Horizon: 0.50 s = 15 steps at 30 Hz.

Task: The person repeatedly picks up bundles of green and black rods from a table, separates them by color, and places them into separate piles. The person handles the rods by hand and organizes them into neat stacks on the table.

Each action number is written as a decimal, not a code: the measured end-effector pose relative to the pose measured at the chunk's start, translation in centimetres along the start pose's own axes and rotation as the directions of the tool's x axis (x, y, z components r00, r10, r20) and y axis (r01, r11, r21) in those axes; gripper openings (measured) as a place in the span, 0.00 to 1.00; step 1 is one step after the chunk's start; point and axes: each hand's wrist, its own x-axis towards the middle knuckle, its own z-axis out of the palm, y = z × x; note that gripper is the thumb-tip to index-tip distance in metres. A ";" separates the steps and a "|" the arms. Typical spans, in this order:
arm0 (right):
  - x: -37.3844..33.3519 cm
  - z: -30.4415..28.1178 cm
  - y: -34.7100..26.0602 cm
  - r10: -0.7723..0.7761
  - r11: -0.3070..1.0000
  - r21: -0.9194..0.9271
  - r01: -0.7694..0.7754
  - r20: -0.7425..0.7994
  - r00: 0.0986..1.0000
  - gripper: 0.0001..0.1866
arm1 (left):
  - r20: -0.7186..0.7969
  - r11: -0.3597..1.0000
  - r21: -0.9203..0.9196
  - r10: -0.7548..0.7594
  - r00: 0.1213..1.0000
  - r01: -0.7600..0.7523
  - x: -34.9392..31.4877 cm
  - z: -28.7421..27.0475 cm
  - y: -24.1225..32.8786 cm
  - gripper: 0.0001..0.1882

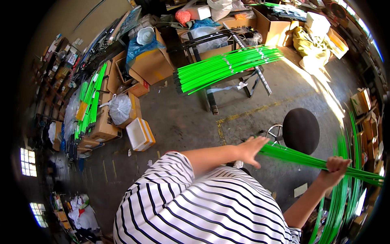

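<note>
Two hands work one bundle of bright green rods (pixel 308 160) held across the person's front. The right hand (pixel 335 168) is clenched around the bundle; the left hand (pixel 252 149), fingers spread, rests flat against its end. A round black stool (pixel 301 130) stands just behind on the concrete floor (pixel 183 118). More green rods (pixel 227 67) lie on a metal rack (pixel 227 87) among cardboard boxes (pixel 150 63).

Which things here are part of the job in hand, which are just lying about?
In hand:
- green rods, gripped by right hand, left hand flat on their end
- more green rods at right

Lying about:
- rod bundle on a stand
- black stool
- cardboard boxes
- white foam box
</note>
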 end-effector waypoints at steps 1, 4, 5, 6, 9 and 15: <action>2.1 0.3 -0.2 0.014 0.994 0.109 -0.010 -0.034 0.999 0.24 | -0.119 1.000 0.024 0.006 0.993 -0.003 -0.3 -0.2 -1.9 0.51; 6.5 -0.4 2.9 0.140 0.941 0.314 -0.126 -0.021 0.990 0.23 | -0.318 0.987 -0.072 -0.159 0.935 0.143 -2.2 -1.8 -7.5 0.36; 7.3 -0.2 4.6 0.204 0.924 0.341 -0.171 -0.062 0.977 0.23 | -0.426 0.983 0.090 -0.109 0.898 0.161 -2.8 -4.0 -7.5 0.33; 8.0 0.2 6.3 0.273 0.902 0.371 -0.220 -0.096 0.957 0.23 | -0.523 0.950 0.243 -0.044 0.851 0.199 -3.6 -6.2 -7.5 0.30; 8.4 4.7 12.2 0.508 0.808 0.444 -0.386 -0.193 0.840 0.23 | -0.500 0.921 0.298 -0.075 0.863 0.252 -4.8 -9.2 -11.1 0.24; 6.9 8.8 26.9 0.473 0.785 -0.281 -0.551 -0.302 0.828 0.14 | -0.020 0.790 -0.076 -0.611 0.792 0.608 -8.3 -10.8 -23.6 0.17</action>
